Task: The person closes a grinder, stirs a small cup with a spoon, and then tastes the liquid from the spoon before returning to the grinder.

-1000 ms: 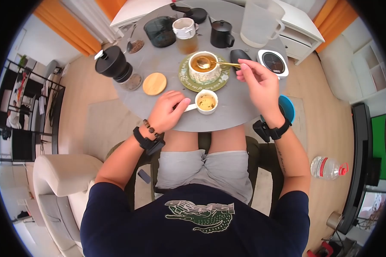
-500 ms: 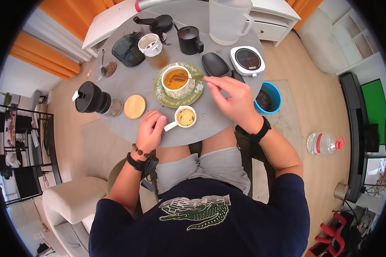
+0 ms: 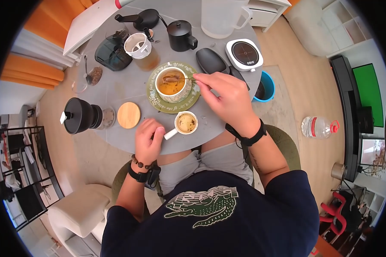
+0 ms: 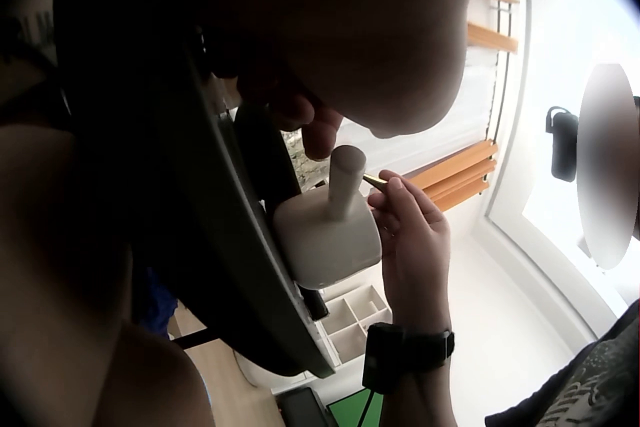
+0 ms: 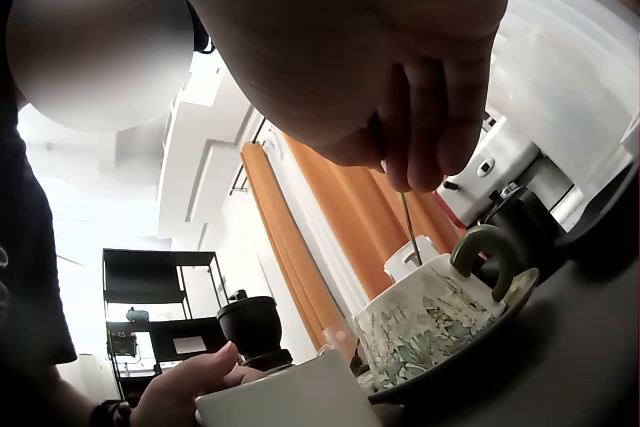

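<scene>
Gold-coloured spoon (image 5: 409, 227) pinched in right hand (image 3: 228, 96), dipped in amber liquid of floral cup (image 5: 425, 325).
Thumb and index clamped on spoon handle, other fingers bent in; cup upright on green saucer (image 3: 152, 94), rim text partly readable: "fell in love with you. If the daff…", also "lily of the valley". Left hand (image 3: 147, 139) on grey table (image 3: 210, 124), fingers together, loosely curled, nothing held, thumb just beside handle of white cup (image 4: 330, 242), which stands near saucer. White appliance (image 3: 246, 55) with black round top: small label, maybe "OBIG", too blurred to be sure. Bottle (image 3: 317, 127) has red label, unreadable. Shirt (image 3: 227, 240): crocodile graphic, pale patterned band above.
</scene>
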Demonstrator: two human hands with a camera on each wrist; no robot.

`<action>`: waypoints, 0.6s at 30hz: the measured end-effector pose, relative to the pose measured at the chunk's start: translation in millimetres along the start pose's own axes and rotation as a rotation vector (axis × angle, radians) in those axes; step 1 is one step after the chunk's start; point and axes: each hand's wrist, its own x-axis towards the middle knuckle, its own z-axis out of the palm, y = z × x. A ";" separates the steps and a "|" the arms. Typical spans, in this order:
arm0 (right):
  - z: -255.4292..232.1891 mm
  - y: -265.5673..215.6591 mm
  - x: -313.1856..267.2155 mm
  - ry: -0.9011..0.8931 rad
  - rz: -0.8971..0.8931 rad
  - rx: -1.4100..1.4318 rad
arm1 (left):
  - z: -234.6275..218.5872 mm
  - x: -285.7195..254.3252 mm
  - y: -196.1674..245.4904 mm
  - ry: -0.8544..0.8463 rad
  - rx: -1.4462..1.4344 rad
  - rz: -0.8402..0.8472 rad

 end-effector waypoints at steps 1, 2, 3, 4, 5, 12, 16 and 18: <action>1.8 0.1 0.9 -0.009 -0.014 -0.042 | -0.3 -0.8 -1.3 -0.006 -0.003 -0.002; 2.4 0.2 1.8 -0.009 -0.008 -0.045 | -0.9 -1.3 -2.1 -0.006 -0.016 0.000; 2.9 0.1 2.6 -0.028 0.013 -0.076 | -1.7 -1.5 -3.2 -0.004 -0.029 0.003; 3.8 0.0 3.0 -0.049 0.032 -0.106 | -2.5 -1.3 -4.0 -0.005 -0.031 0.003; 5.1 -0.6 3.0 -0.051 0.032 -0.107 | -3.5 -1.6 -4.0 -0.005 -0.043 -0.002; 7.8 -14.5 8.3 -0.062 0.273 0.016 | -5.4 -1.9 -4.4 -0.009 -0.057 -0.010; 9.4 -13.8 9.7 -0.054 0.356 0.118 | -6.5 -2.7 -6.1 -0.017 -0.034 -0.003; 11.2 -10.7 7.5 -0.037 0.368 0.147 | -7.0 -2.3 -4.5 -0.010 -0.075 -0.004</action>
